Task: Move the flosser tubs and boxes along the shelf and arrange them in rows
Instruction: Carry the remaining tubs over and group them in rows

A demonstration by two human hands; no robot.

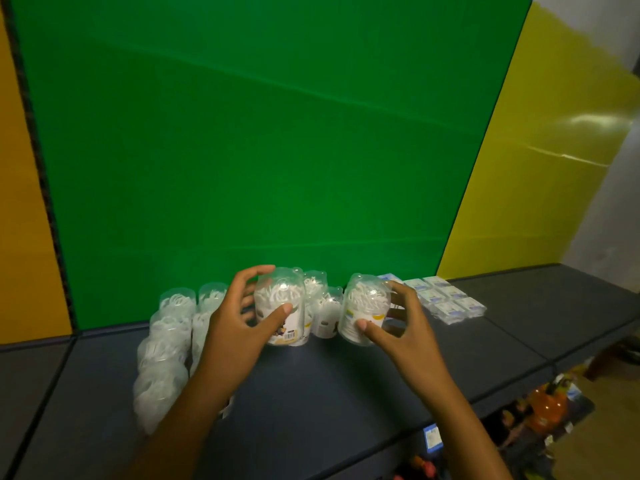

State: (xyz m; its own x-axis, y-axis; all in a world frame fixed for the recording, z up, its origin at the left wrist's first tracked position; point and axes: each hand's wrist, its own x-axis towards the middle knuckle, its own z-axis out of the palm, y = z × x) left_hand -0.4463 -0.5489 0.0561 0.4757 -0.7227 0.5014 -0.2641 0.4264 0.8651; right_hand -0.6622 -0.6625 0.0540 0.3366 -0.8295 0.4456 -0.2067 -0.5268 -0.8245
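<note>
Left hand (235, 320) grips a clear flosser tub (281, 306) at frame centre: thumb across its label front, fingers (254, 271) curled over the top and far side. The tub stands upright on the dark shelf (311, 386).

Right hand (403, 327) grips a second flosser tub (365, 311) just right of centre: thumb on the lower front, fingers behind it. This tub leans slightly left; can't tell if its base is on the shelf or just off it.

Between and behind the two held tubs: a small cluster of more tubs (325, 306), close together.

Left of centre: two rows of tubs (166, 344) running from the green back panel (242, 133) toward the shelf's front edge, the right-hand row mostly hidden by the left forearm.

Right of centre, near the back: flat flosser boxes (446, 299) lying in a tidy grid, well apart from the left rows, near the right hand's tub.

Yellow panel (540, 168) at right, orange at far left. Lower right, below the shelf edge: other goods, blurred.
</note>
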